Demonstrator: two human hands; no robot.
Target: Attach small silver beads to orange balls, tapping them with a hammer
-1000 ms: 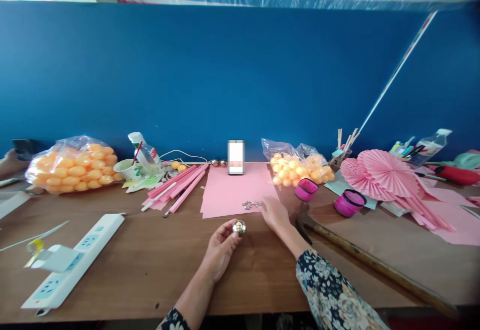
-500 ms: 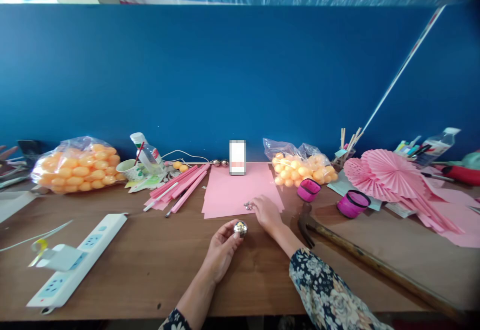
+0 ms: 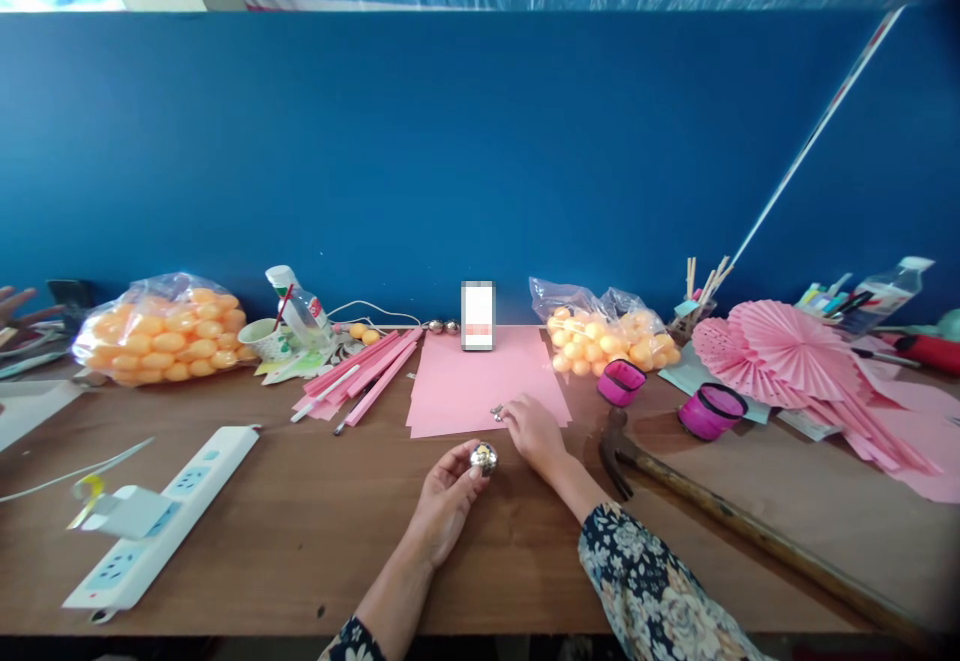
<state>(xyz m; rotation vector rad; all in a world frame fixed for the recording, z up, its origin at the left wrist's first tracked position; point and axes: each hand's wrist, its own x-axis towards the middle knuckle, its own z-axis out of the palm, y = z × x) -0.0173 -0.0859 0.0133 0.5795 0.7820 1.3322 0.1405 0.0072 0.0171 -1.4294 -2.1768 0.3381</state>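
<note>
My left hand (image 3: 446, 501) is closed around a shiny silver ball (image 3: 484, 458), held between thumb and fingers just in front of the pink paper sheets (image 3: 480, 371). My right hand (image 3: 534, 433) bends over the front right part of the paper, its fingertips pinched at some small shiny metal pieces (image 3: 497, 413). What these pieces are is too small to make out. Two more silver balls (image 3: 443, 326) sit behind the paper at its left back corner. A phone-like device (image 3: 478, 316) with a blurred screen stands upright at the paper's back edge.
A hammer (image 3: 705, 496) lies right of my right arm, near two magenta bands (image 3: 622, 382). Bags of orange balls (image 3: 161, 341) stand left and right. Rolled pink paper strips (image 3: 364, 376), a power strip (image 3: 169, 521) and pink paper fans (image 3: 795, 351) lie around. Another person's hand (image 3: 15, 306) shows far left.
The whole view has shifted slightly, so things appear a little further right. Both hands keep nearly the same pose, the left still holding the silver ball.
</note>
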